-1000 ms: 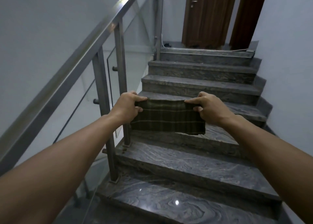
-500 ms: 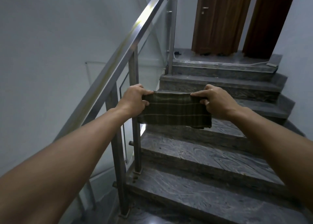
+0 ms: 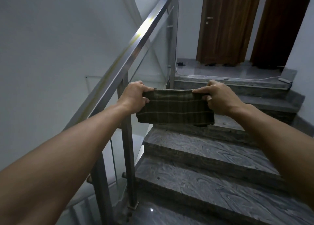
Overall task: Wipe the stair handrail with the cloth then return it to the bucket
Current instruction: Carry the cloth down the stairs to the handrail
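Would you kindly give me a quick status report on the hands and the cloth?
Left hand and right hand both shut on cloth, stretched between them. Cloth off the handrail, not wiping yet. Bucket not in view. Nothing in the way.

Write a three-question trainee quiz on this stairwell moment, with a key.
1. True or false: the cloth is touching the handrail.
2. The cloth is gripped by: A) left hand only B) right hand only C) both hands.
3. Fill in: the handrail runs along the person's ____ side.

Key: 1 false, it is held apart, over the steps; 2 C; 3 left.
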### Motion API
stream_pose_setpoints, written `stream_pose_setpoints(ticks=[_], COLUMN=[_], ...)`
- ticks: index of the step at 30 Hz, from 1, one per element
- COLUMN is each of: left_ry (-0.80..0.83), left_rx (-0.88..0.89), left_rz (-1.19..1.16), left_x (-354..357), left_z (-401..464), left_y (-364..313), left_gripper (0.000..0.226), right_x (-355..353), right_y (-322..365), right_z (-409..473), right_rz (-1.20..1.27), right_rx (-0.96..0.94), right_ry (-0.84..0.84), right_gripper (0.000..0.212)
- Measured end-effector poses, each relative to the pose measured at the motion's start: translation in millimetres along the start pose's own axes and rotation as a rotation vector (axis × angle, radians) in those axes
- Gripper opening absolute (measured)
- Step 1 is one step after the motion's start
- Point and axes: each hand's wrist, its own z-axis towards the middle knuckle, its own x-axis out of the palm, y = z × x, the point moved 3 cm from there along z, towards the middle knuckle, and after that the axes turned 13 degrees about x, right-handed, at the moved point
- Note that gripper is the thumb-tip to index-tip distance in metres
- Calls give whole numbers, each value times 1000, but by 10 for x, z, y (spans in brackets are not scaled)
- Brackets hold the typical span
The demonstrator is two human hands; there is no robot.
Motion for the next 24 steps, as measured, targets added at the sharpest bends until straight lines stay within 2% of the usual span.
stream_pose_setpoints(ticks=[11, 24], left_ry=[-1, -74], left_rx=[-38, -6], left_rz=[44, 94], left_x=[-234, -450], left_z=[1288, 2395], left_y=[-164, 196], left_gripper=[43, 43], right_x=[-525, -695], right_y=[-288, -216], right_z=[1252, 2536], right_rz=[73, 75], right_rx=[-1, -53], right_ry=[31, -45], right_gripper=[34, 35])
